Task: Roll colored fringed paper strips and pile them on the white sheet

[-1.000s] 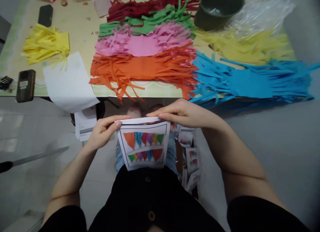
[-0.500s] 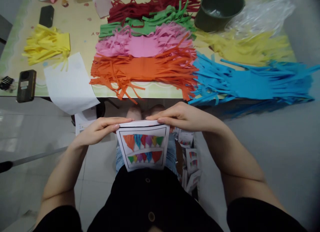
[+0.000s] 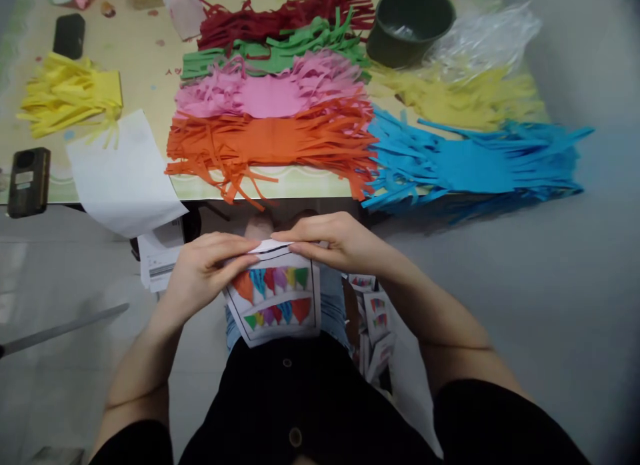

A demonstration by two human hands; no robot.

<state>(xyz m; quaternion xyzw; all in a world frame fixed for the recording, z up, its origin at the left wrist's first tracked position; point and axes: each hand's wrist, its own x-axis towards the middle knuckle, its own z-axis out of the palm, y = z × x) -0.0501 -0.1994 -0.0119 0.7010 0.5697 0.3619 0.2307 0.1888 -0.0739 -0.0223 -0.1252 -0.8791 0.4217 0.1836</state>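
Observation:
A white packet (image 3: 280, 298) printed with two rows of coloured tassel garlands rests upright against my lap. My left hand (image 3: 213, 261) pinches its top edge on the left side, thumb in front and fingers behind. Close beside it, my right hand (image 3: 327, 241) grips the same edge toward the right, with its thumb on the printed face. The packet's top looks bent slightly between the two hands. Its back is hidden from me.
Fringed paper bundles lie across the table: orange (image 3: 275, 141), pink (image 3: 270, 97), green (image 3: 255, 55), dark red (image 3: 280, 18), blue (image 3: 475, 165) and yellow (image 3: 75, 95). A white sheet (image 3: 125, 175) overhangs the edge. Printed packets (image 3: 377, 315) sit low at my right.
Both hands have slid inward along the packet's top edge and are now closer together. The whole view has shifted a little, so the table things appear further left.

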